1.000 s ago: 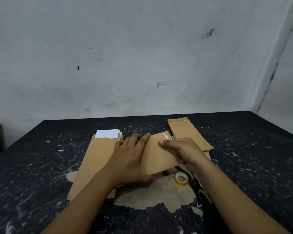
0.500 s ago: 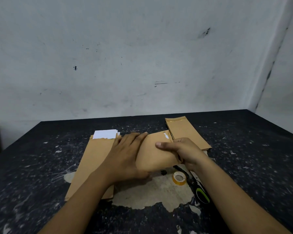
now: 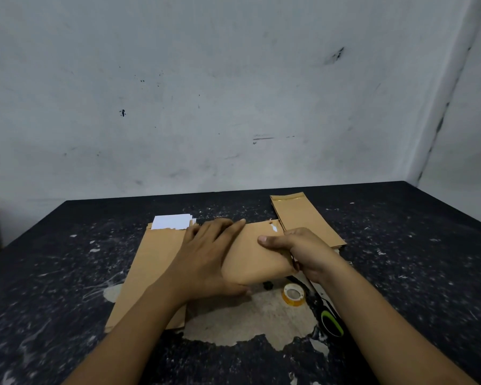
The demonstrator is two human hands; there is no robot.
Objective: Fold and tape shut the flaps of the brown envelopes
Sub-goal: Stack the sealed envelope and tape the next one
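Dim, even light — soft shadows, slight blur, wide-angle edge warp.

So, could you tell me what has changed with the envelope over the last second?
The right hand has curled the envelope further over, bulging its near end upward, while the left hand stays pressed flat on it. Both envelope stacks, the tape roll and the scissors have not moved.

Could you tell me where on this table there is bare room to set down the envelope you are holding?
Free: the worn pale patch before the tape roll, and the far-left tabletop. Crowded: the envelope stacks left and right, and the scissors.
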